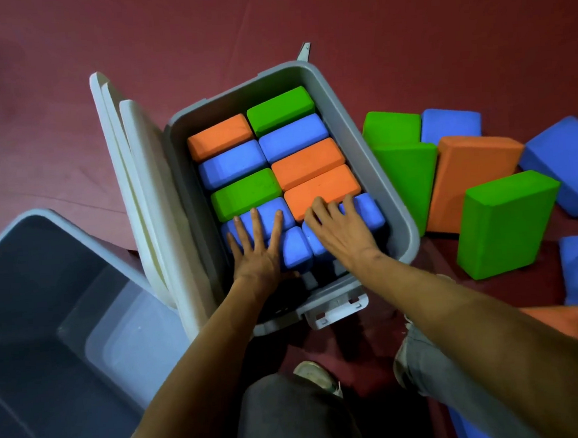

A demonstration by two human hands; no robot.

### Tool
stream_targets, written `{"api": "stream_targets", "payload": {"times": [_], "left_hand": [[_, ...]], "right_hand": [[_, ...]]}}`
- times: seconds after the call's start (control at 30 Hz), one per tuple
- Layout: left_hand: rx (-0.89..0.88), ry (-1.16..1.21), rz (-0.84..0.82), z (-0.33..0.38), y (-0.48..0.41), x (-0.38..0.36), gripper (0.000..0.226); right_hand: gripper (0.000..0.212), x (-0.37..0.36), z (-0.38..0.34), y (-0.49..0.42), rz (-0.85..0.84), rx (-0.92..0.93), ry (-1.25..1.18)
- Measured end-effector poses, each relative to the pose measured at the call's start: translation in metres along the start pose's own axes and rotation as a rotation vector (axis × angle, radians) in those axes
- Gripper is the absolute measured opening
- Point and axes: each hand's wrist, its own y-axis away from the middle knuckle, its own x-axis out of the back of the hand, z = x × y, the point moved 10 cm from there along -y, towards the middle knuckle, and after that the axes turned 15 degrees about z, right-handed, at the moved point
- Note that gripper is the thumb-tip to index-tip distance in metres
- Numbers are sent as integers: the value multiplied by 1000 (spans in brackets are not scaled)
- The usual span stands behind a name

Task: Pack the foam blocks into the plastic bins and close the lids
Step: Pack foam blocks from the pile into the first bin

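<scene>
Here we press our left hand [255, 252] and right hand [343, 228], fingers spread, on blue rectangular foam blocks [294, 247] lying mostly crosswise at the near end of the grey plastic bin [365, 152].

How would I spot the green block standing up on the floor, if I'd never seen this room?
Find the grey bin packed with blocks in the middle, then look right to the loose blocks on the red floor. The green block stands on end at their near side, in front of an orange block; the two other greens sit farther back, beside the bin.
</scene>
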Motion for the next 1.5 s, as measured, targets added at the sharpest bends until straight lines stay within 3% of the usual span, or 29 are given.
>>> {"api": "stream_targets", "payload": {"times": [0.1,0.23,0.33,0.4,0.5,0.9,1.07,1.13,1.2,1.3,1.5], "left_hand": [[4,-38,-8,0,-1,1,126],[16,-5,-28,-1,-2,-4,128],[8,-7,-16,-1,-3,-3,129],[5,9,-28,0,-3,-7,131],[10,27,8,1,-2,-7,132],[1,34,-27,-1,-5,-6,136],[50,188,-40,-6,-5,0,125],[169,389,-67,-15,-11,5,98],[235,475,26,-20,-18,18,69],[133,284,125,-8,-25,19,76],[265,182,256,-11,-30,9,76]], "right_hand": [[62,-4,-7,-3,-48,0,57],[62,-3,-10,-7,-125,104,213],[68,-9,-5,-11,-96,21,-8],[92,-15,9,-5,-96,-135,-172],[122,-26,11,6,-155,-223,-286],[164,-38,6,-3,-338,-117,-387],[154,-33,7,-6,-426,-84,-524],[139,-33,11,-5,-385,-105,-596],[129,-31,15,-3,-276,-87,-569],[106,-24,23,-11,-77,-38,-496],[80,-34,28,-30,98,-195,-490]]}}
